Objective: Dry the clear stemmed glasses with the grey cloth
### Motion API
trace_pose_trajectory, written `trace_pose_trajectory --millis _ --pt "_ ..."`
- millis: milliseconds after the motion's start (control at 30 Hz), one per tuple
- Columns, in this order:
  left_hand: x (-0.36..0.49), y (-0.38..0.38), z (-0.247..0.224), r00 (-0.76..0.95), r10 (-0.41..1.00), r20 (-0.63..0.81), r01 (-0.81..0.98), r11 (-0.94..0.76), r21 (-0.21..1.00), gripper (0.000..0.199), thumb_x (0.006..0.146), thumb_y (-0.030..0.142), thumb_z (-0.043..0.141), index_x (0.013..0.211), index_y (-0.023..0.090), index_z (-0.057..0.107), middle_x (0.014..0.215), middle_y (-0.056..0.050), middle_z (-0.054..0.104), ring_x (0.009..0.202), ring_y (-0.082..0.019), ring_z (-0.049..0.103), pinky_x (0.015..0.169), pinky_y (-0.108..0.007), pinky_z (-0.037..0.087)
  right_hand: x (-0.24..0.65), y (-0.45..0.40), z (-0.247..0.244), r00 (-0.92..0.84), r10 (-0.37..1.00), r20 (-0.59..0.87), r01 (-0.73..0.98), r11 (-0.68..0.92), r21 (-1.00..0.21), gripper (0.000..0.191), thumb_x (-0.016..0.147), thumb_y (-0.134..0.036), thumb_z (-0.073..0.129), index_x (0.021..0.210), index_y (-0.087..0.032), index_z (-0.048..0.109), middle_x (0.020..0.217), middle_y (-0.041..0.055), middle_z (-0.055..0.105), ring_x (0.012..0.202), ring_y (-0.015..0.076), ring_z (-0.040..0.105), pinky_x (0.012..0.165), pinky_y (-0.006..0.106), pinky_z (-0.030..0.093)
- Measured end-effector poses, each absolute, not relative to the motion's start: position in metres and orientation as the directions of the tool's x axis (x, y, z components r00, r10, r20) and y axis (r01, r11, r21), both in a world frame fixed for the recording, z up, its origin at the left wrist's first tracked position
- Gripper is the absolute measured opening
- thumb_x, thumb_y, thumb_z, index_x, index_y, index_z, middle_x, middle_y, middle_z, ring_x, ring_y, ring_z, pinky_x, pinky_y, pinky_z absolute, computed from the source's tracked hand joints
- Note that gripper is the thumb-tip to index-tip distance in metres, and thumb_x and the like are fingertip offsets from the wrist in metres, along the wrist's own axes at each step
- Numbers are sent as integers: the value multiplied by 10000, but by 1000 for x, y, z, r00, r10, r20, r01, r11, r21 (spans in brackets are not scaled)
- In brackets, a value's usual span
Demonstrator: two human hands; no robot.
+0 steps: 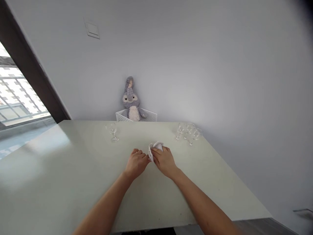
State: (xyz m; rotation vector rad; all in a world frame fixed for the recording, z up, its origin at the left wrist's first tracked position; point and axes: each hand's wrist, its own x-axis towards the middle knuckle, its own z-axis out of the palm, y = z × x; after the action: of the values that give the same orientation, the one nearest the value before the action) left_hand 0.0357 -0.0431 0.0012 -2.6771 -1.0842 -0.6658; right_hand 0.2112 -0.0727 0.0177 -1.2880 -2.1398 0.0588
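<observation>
My right hand (165, 160) is closed on a white cloth (158, 145), its fingers pressed into the folds over the middle of the table. Close beside it, my left hand (137, 163) has its fingers curled, with the thumb side meeting the cloth's lower left edge. Whatever the left hand grips is hidden by its own fingers and the cloth. Beyond my left hand, a clear stemmed glass (113, 131) stands upright on the table. Several similar clear glasses (188, 130) are grouped at the far right, overlapping one another in the view.
The pale table (80, 182) meets a white wall (207, 65). Behind its far edge, a grey plush toy (131, 99) sits in a white perforated basket (151, 116). A dark-framed window or door opening (26, 55) is at the left, and a switch (92, 29) is on the wall.
</observation>
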Motion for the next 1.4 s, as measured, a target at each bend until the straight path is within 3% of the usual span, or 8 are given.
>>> trace_pose_trajectory --millis 67,167,400,500,833,1000,1167,1400 --pt "39 -46 -1 658 567 497 655 -756 -5 207 825 314 451 790 191 613 595 -36 591 659 -165 515 708 -324 293 221 -64 15 -192 904 383 669 406 -622 264 821 -265 411 930 -210 645 930 42 643 814 197 523 743 328 363" --pt "44 -48 -8 630 576 521 648 -759 57 217 826 344 453 881 213 617 584 -26 596 642 -160 520 679 -309 302 238 -52 10 -47 998 51 167 59 -984 256 743 -345 501 686 -145 650 618 7 608 583 153 521 557 253 367" --pt "59 -51 -21 283 819 499 762 -508 401 230 811 386 460 874 220 606 601 2 607 600 -139 546 642 -265 343 218 -43 -11 188 949 -252 -593 -94 -799 240 663 -409 584 659 -169 568 581 6 602 553 155 541 519 263 412" --pt "60 -49 -23 214 848 485 797 -439 415 237 828 368 428 918 213 584 616 -2 603 610 -143 545 628 -263 353 194 -51 -16 145 970 -196 -676 -48 -736 247 693 -421 570 749 -180 576 663 13 614 608 160 558 552 274 436" --pt "75 -67 -15 296 759 580 686 -591 424 214 825 155 372 899 182 572 993 -79 514 817 -162 500 772 -340 418 179 -74 -18 188 965 184 -63 199 -978 275 753 -375 512 928 -165 533 783 20 590 775 159 529 702 262 413" --pt "71 -58 -10 136 915 380 361 -403 841 254 786 363 489 966 188 527 933 -65 550 820 -174 547 753 -356 443 194 -71 -10 137 959 249 254 209 -944 244 773 -363 469 880 -158 546 744 11 582 677 146 505 605 232 395" --pt "64 -47 -7 91 995 44 -203 -25 979 493 672 396 632 1067 169 440 1071 -117 575 961 -197 561 801 -320 433 191 -76 -12 -88 932 353 604 331 -724 311 802 -295 446 1088 -182 492 816 30 621 658 160 532 594 252 386" --pt "51 -37 -6 -13 987 -158 -433 136 891 396 632 364 676 921 192 468 842 -28 617 767 -144 610 598 -229 452 193 -76 -15 -403 785 470 805 549 -227 275 786 -122 406 995 -186 574 984 79 602 856 195 508 729 329 364"
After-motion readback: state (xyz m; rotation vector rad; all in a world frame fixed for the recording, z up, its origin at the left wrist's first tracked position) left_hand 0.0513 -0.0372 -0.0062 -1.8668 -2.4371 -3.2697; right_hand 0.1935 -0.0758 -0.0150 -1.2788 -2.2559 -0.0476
